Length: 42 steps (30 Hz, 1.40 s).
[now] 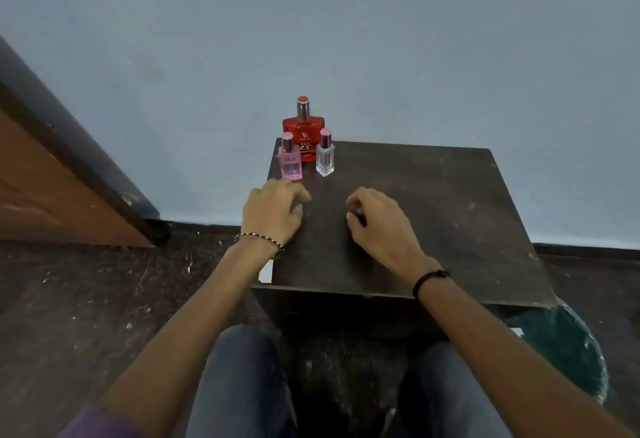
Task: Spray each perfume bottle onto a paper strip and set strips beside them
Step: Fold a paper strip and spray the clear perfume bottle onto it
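Three perfume bottles stand capped at the far left corner of a dark wooden table. The large red bottle is at the back. A small pink bottle stands in front of it on the left, a small clear bottle on the right. My left hand rests on the table just below the pink bottle, fingers curled and holding nothing. My right hand rests near the middle, fingers loosely curled, empty. A white scrap, perhaps paper, shows at the table's left edge under my left wrist.
A pale blue wall rises right behind the table. A brown wooden door stands at the left. A green round stool sits low at the right of the table. The floor is dark and speckled. My knees are under the near edge.
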{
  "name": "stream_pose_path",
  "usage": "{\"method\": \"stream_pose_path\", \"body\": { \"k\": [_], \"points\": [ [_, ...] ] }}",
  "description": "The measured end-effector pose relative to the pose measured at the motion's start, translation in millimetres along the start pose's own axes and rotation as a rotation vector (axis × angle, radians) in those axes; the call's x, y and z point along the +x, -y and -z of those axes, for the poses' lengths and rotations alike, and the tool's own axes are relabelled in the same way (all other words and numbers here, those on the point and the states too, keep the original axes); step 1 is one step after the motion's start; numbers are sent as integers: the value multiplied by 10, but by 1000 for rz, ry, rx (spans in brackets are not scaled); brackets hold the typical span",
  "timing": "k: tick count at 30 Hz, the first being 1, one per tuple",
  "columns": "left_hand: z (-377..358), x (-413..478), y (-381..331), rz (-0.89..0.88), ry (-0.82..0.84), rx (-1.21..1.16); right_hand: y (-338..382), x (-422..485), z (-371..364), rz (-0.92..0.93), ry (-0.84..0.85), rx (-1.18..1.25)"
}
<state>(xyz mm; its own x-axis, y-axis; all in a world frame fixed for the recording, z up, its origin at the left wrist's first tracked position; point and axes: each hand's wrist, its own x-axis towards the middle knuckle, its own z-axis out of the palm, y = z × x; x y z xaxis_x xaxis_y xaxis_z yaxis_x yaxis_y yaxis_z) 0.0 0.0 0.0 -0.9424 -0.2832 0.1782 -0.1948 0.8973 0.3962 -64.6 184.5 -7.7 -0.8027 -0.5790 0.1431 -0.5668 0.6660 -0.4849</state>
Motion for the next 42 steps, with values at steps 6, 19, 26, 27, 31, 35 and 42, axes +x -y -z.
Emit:
{"method": "stream_pose_path", "body": {
  "k": [6,19,26,27,31,35,42],
  "points": [
    [-21,-309,299,104,46,-154,238,-163,-162,102,93,68],
    [-246,-317,146,241,-156,-549,281,-354,-262,265,269,230],
    [-397,-299,152,272,-231,-655,179,-311,-271,286,255,246],
    [-401,-280,154,270,-227,-658,155,-298,-262,279,296,250],
    [-404,-207,112,226,-177,-638,90,-220,-258,251,339,315],
    [-411,-191,53,212,-161,-640,132,-152,-301,316,214,255],
    [-374,-143,81,309,-165,-659,155,-174,-401,151,-29,481]
  ]
}}
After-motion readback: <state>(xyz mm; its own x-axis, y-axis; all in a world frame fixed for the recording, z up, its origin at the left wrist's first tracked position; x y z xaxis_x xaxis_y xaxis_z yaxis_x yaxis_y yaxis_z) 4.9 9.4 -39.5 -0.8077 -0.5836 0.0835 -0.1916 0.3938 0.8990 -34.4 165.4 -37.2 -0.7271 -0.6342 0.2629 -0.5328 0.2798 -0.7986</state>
